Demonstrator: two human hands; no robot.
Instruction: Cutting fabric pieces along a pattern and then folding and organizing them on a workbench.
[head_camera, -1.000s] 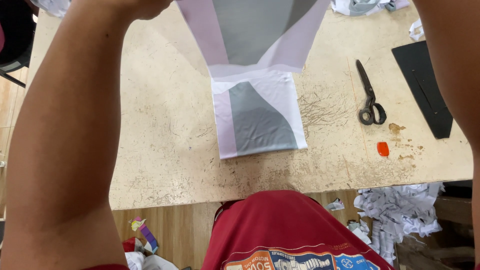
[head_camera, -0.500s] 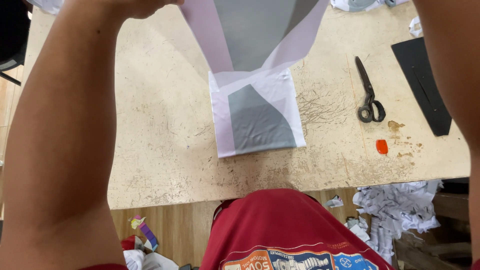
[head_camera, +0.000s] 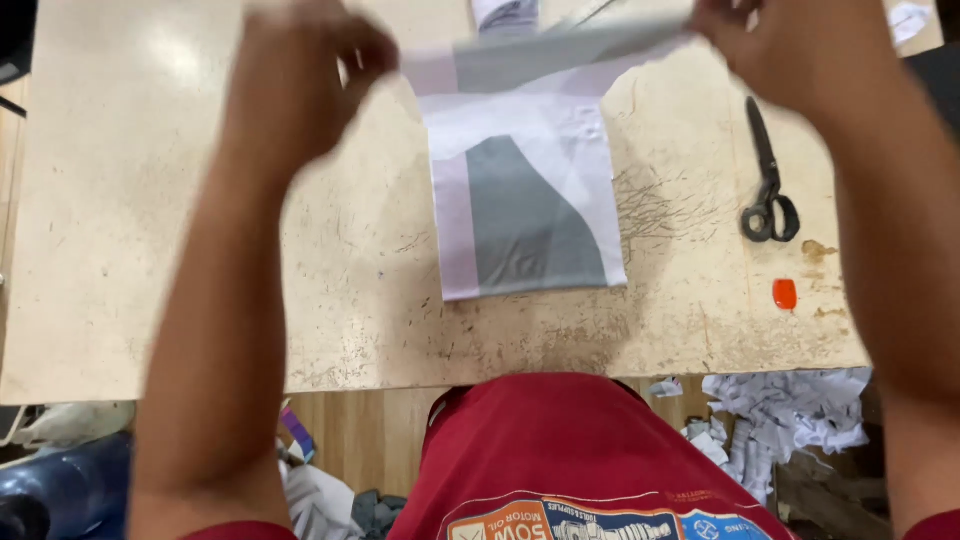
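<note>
Near edge of the worn, scratched beige worktable (head_camera: 150, 300): my red printed shirt (head_camera: 560, 450) fills the bottom of the view, pressed close to the table's front edge. On the floor below the near right corner, a heap of pale paper scraps (head_camera: 790, 415).

On the table, middle of the near half: a flat folded piece of white and grey fabric (head_camera: 525, 220), lower end lying just short of the front edge, grey panel in the centre, pale strip down its left side. Its upper end rises off the surface toward my hands.

Right side of the table: a small orange-red object (head_camera: 785, 293) near the right edge, kind not clear. Just beyond it, black-handled scissors (head_camera: 767, 175), lying closed, handles toward me, well apart from the fabric.

Far half, raised above the table: my left hand (head_camera: 300, 85) pinches the left corner of the fabric's lifted top edge, fingers curled shut on it, thumb side toward the cloth. My right hand (head_camera: 770, 50) grips the right corner of the same edge, fingers clenched around it. Both hands blurred; exact finger placement not readable. The top edge is stretched taut between the two hands as a grey band with a pale end at the left.
</note>
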